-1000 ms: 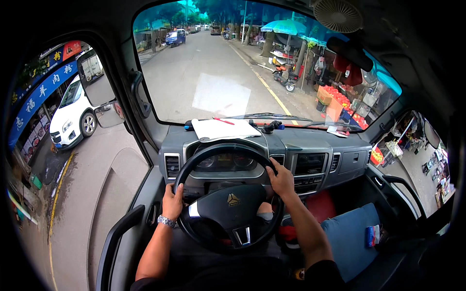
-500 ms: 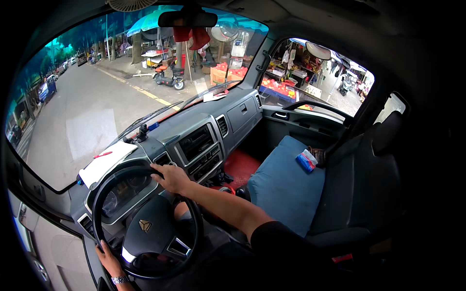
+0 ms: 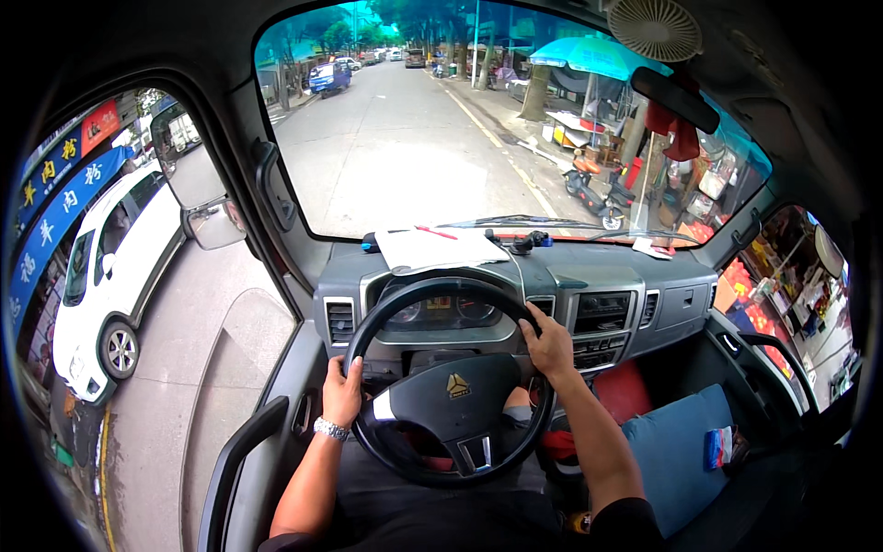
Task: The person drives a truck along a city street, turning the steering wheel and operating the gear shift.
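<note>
I have my left hand (image 3: 343,394) closed round the left side of the black steering wheel (image 3: 452,477), with a metal watch on that wrist. My right hand (image 3: 548,339) grips the rim at its upper right. Behind the wheel sit the gauges (image 3: 440,309). White papers (image 3: 414,253) with a red pen (image 3: 436,234) lie on the dashboard (image 3: 598,267) above them, beside a dark phone holder (image 3: 530,242).
Outside, a white car (image 3: 97,313) is close on the left and a blue vehicle (image 3: 329,78) is ahead. Stalls, a parked scooter (image 3: 598,193) and an umbrella (image 3: 598,57) line the right. A blue seat cushion (image 3: 671,460) with a small packet (image 3: 717,448) is beside me.
My view swung right and has come back forward. The white car has slid rearward along the left side, and the roadside scooter appears nearer. Both hands remain on the wheel.
</note>
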Tool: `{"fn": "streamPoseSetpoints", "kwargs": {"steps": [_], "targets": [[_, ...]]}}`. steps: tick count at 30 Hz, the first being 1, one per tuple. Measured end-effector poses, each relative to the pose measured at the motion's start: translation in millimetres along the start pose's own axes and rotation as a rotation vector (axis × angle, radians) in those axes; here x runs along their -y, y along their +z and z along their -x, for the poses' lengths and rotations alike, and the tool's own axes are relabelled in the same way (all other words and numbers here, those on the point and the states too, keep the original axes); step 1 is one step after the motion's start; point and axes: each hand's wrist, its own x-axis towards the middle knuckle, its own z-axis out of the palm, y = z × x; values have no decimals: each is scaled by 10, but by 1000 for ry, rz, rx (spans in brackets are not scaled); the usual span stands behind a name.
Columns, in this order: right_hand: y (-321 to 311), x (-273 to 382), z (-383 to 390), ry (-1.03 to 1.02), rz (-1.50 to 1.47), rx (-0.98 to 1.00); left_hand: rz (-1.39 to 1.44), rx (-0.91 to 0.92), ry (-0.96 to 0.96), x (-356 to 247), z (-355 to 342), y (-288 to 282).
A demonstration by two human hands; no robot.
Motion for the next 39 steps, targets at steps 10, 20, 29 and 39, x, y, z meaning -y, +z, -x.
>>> {"fn": "streamPoseSetpoints", "kwargs": {"steps": [10,20,29,39], "targets": [[84,23,86,-32,-14,-27,-109,-52,-14,77,41,-75],[115,-84,87,-54,13,-37,-82,-43,-10,166,37,-30],[129,-45,99,-53,32,-41,-117,-75,25,140,73,-33],[93,-6,133,-14,59,-3,-139,-76,57,141,108,-62]]}}
